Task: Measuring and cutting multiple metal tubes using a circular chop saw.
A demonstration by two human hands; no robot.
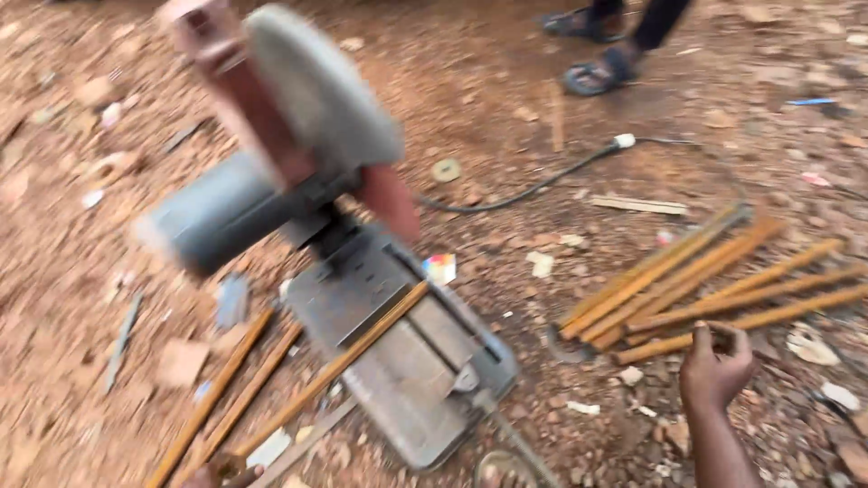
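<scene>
My right hand curls loosely over the near ends of the rusty bars piled on the ground, nothing gripped yet. My left hand is barely visible; I cannot tell its state. They look stiff, heavy and rough; best grasped mid-length. Beyond, one bar lies across the chop saw.

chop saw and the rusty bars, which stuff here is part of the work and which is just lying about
In use:
- chop saw, head raised
- rusty bar lying across its base
- pile of rusty bars, right hand at its near end
- two bars left of the saw
- left hand, barely in view, at the bars' near ends

Lying about:
- black cable
- paper scraps
- stones
- another person's sandalled feet
</scene>
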